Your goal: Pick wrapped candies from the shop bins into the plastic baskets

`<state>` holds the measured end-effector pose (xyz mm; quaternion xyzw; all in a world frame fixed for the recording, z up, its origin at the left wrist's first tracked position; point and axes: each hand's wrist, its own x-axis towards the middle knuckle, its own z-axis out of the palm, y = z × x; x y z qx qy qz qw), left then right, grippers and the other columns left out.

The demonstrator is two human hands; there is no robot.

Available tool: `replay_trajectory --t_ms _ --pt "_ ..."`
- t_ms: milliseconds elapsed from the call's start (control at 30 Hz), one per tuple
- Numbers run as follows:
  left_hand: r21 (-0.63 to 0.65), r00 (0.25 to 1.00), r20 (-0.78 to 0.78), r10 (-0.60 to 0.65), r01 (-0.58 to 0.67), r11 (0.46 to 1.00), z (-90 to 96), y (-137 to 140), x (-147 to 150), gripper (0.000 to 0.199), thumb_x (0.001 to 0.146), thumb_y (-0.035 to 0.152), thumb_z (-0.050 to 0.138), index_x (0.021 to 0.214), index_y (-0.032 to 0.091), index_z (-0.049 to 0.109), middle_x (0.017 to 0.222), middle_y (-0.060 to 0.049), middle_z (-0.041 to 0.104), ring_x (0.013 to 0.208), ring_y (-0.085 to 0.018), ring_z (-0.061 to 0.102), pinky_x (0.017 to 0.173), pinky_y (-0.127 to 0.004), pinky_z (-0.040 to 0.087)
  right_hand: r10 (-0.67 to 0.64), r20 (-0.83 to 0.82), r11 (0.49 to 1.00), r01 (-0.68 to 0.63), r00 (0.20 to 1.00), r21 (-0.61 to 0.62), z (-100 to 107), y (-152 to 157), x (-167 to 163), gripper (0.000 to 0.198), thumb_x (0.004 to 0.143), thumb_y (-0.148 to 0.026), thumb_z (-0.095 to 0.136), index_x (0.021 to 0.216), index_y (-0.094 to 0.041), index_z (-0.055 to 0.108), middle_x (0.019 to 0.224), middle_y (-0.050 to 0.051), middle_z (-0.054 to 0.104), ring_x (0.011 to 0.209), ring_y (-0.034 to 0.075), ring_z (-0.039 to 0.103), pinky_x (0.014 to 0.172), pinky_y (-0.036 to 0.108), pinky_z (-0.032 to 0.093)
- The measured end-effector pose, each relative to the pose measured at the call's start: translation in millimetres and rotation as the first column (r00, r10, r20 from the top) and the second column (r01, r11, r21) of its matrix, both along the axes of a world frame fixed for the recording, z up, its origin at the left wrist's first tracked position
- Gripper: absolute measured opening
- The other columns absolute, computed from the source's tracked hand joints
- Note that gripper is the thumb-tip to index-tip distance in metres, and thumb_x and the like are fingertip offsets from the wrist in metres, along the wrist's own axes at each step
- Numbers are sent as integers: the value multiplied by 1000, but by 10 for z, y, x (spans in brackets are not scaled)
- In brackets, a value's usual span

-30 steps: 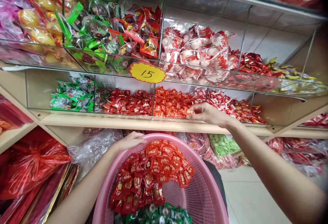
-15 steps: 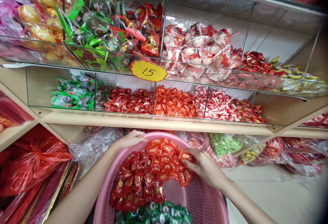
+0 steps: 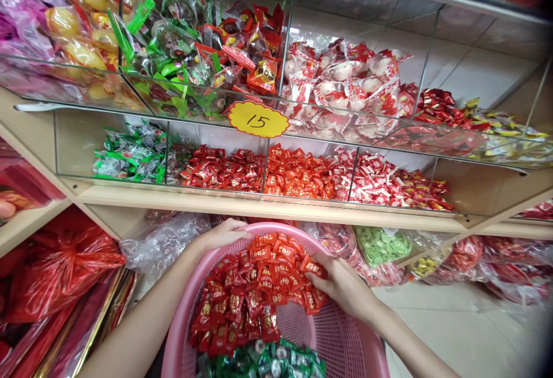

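Note:
A pink plastic basket (image 3: 175,309) with a perforated wall sits low in front of me. My left hand (image 3: 227,233) is closed over its far left rim. Inside the basket, my right hand (image 3: 330,274) has its thumb and fingers bent around an orange-red wrapped candy (image 3: 309,265) at the right edge of the pile; its fingertips are partly hidden. Bright orange-red candies (image 3: 280,257) lie at the back of the basket, darker red candies (image 3: 233,306) at the left, and green-wrapped candies (image 3: 268,361) nearest me. Some bare mesh shows at the right.
Above the basket runs a wooden shelf edge (image 3: 181,202) with clear-walled candy bins. A yellow price tag (image 3: 258,119) reading 15 hangs on the upper row. Bagged sweets (image 3: 382,245) lie under the shelf. A red plastic bag (image 3: 64,268) stands at the left, tiled floor (image 3: 453,314) at the right.
The whole view has shifted slightly, with the shelves and basket appearing a little farther right. Both hands keep nearly the same places on the basket and candies.

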<state>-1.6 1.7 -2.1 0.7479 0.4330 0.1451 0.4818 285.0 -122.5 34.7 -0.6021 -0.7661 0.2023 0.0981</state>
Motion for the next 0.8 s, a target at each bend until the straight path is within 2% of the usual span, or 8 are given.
replay_trajectory --t_ms 167,367,633,733,800 --pt "0 1000 -6 8 -8 1000 3 2 -2 27 73 38 49 72 12 57 63 3 41 61 -9 36 56 -20 27 -4 73 1000 2 997 24 -87 47 34 24 84 -37 41 97 -22 53 87 7 62 82 22 58 69 30 41" --pt "4 1000 0 6 -6 1000 13 -14 3 27 72 37 49 73 12 58 64 3 44 61 -10 37 56 -19 28 -4 163 986 -23 987 164 -160 35 -15 17 85 -27 38 91 -19 52 88 9 58 79 20 57 68 30 44" --pt "-5 1000 -13 19 -19 1000 103 -49 28 25 71 37 49 67 13 52 62 3 40 61 -9 36 56 -19 27 -37 334 913 -104 942 395 -256 34 -107 18 84 -15 39 95 -17 53 91 7 51 79 17 56 61 25 46" --pt "-9 1000 -14 22 -22 1000 108 -52 29 25 71 38 48 65 13 50 61 3 38 60 -9 34 54 -19 25 -32 372 894 -140 928 426 -281 8 -104 18 83 -16 43 97 -17 54 93 7 50 83 18 55 65 27 47" --pt "-13 1000 -10 16 -16 1000 113 -56 30 25 71 37 48 66 14 50 61 3 38 60 -9 34 54 -19 25 -18 345 899 -136 938 417 -251 -6 -85 20 85 -21 42 100 -18 55 92 7 49 82 18 54 66 27 48"
